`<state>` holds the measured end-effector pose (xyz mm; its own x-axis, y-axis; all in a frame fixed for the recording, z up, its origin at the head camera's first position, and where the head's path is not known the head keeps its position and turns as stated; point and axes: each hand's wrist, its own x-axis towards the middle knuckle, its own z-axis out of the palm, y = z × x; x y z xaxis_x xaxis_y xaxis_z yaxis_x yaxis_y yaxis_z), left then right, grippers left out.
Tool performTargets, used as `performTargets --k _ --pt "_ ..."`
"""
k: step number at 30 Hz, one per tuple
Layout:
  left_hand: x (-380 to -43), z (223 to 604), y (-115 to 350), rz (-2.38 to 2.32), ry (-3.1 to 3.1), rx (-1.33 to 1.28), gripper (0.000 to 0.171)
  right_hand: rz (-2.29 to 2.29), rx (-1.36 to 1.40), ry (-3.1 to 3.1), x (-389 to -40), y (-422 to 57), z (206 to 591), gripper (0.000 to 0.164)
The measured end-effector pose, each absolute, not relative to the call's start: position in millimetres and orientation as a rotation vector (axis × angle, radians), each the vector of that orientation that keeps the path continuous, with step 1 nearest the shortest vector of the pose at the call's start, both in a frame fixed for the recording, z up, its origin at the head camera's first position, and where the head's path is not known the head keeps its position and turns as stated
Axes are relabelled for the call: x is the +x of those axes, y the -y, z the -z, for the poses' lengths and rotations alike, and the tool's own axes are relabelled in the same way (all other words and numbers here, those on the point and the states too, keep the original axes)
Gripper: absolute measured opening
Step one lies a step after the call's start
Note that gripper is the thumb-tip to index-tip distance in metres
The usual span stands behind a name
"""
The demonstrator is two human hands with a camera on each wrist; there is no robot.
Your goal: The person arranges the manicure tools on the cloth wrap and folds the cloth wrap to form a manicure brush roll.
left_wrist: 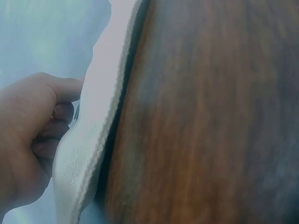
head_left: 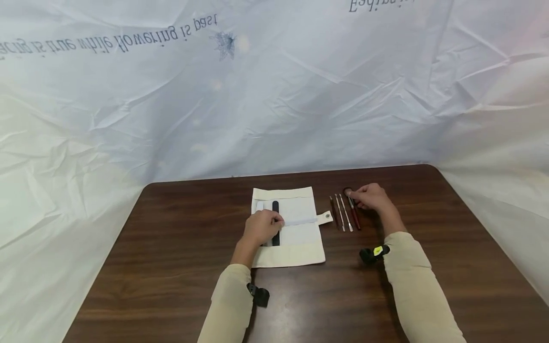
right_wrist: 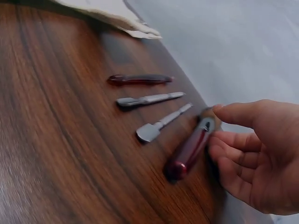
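My left hand (head_left: 262, 226) lies over an unfolded cream fabric pouch (head_left: 300, 256), its thumb and index fingertips pinching at the edge of the inner pocket. Under that hand runs a flat black strip (head_left: 275, 206), partly covered. In the left wrist view, the pouch's edge (left_wrist: 110, 107) hides the fingertips. Over at the right, my right hand (head_left: 371, 196) pinches the head end of a red-handled brush (right_wrist: 189, 151), whose tip is mostly hidden by the thumb. Beside it lie two thin silver metal tools (right_wrist: 149, 132) and a slim dark red tool (right_wrist: 140, 79).
A snap tab (head_left: 324, 217) sticks out from the pouch toward the tools. All this is on a dark wooden table (head_left: 180, 267) with rounded far corners. White printed sheeting (head_left: 274, 105) hangs behind and at both sides.
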<state>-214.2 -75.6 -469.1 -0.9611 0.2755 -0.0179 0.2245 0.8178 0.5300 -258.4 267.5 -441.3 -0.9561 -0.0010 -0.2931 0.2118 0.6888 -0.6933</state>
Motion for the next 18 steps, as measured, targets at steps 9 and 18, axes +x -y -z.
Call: performTargets --k 9,18 --pt "-217.4 472.0 76.4 -0.818 -2.917 0.418 0.013 0.973 0.231 -2.716 -263.9 -260.1 444.2 0.041" --pt "-216.5 471.3 78.4 -0.862 -2.892 0.423 0.012 1.25 0.235 -2.618 -264.3 -268.1 447.8 0.051"
